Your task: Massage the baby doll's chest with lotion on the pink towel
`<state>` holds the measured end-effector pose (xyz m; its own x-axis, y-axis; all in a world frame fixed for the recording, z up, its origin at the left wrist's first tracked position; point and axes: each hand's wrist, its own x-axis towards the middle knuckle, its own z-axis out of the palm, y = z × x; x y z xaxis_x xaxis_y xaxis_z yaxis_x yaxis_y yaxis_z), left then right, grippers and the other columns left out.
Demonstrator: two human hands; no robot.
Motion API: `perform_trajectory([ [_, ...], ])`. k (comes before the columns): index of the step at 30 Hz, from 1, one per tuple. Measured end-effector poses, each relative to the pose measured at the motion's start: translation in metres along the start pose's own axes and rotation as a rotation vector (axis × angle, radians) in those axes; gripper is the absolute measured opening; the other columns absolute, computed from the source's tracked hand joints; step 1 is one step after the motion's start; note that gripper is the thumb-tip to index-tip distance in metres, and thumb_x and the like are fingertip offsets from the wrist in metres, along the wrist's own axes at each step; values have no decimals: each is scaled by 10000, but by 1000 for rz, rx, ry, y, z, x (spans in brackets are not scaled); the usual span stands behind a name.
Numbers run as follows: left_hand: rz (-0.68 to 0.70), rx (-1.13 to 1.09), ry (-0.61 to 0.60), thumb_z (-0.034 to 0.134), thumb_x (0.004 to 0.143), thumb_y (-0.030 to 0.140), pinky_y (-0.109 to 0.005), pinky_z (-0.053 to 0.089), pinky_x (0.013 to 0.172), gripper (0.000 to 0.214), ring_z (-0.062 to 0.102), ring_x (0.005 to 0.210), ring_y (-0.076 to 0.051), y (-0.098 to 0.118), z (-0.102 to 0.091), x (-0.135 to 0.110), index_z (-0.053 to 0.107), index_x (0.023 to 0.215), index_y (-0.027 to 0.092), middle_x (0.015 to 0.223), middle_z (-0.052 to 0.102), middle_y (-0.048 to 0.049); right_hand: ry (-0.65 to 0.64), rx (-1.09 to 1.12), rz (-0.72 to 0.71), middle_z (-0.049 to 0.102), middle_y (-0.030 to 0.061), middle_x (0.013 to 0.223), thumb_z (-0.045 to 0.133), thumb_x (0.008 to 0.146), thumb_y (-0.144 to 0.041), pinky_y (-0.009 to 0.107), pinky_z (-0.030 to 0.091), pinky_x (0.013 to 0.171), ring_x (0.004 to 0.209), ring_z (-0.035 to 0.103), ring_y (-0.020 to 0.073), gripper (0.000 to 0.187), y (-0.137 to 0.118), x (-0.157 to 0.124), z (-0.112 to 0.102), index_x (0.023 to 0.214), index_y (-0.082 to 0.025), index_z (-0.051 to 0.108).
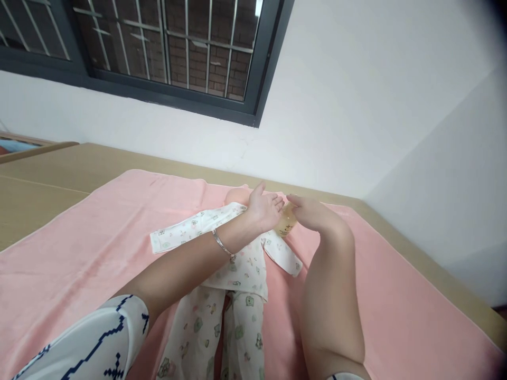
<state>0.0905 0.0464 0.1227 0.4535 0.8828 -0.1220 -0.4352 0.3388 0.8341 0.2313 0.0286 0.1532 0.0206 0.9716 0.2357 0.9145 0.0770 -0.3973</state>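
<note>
My left hand (266, 210) is stretched out palm up with its fingers extended, and nothing shows lying in it. Close to its fingertips, my right hand (311, 212) is curled at the upper end of a translucent yellow bottle (285, 224) with dark print. Part of the right hand's grip is hidden. Under my left forearm lies a small white long-sleeved top (245, 266) with a printed pattern, sleeves spread. Matching trousers (243, 327) lie below it. A rounded peach-coloured shape (236, 196) shows at the collar, partly covered by my left hand.
A pink blanket (79, 253) with some creases covers much of the wooden surface (51, 169). Behind it rise a white wall (317, 132) and a dark-framed window (170, 89) with metal bars. Another wall meets it at the right.
</note>
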Motion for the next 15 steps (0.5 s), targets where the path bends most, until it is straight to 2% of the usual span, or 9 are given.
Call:
perform_trajectory([
  [3,-10,-96,-21,121,953,527,-350,448,1131,770,481,1418,-209,1,-2,5,288,1559,82,1564,445,-168,-199,-179,120,665,151,1333,477,771,-68,451,533,925,1209,641,346,540,-20,-2,-1,1257,-177,685],
  [5,-31,-154,-37,148,958,537,-328,425,1144,772,456,1434,-200,4,-6,5,286,1565,81,1579,425,-160,-237,-253,146,697,161,1265,457,808,-79,413,524,896,1173,656,331,506,-32,-4,-2,1251,-167,684],
  [10,-80,-335,-69,282,967,541,-276,360,1171,806,317,1509,-195,17,-28,-22,208,1579,20,1636,305,-182,-270,-379,204,703,167,1180,400,891,-125,322,474,762,1084,664,286,405,-44,-1,0,1181,-132,682],
  [15,-92,-394,-62,338,968,527,-316,285,1219,778,327,1507,-207,28,-57,-66,238,1578,55,1633,318,-171,-192,-433,189,701,124,893,390,883,-150,297,344,553,765,641,235,287,-45,6,6,860,-160,675],
])
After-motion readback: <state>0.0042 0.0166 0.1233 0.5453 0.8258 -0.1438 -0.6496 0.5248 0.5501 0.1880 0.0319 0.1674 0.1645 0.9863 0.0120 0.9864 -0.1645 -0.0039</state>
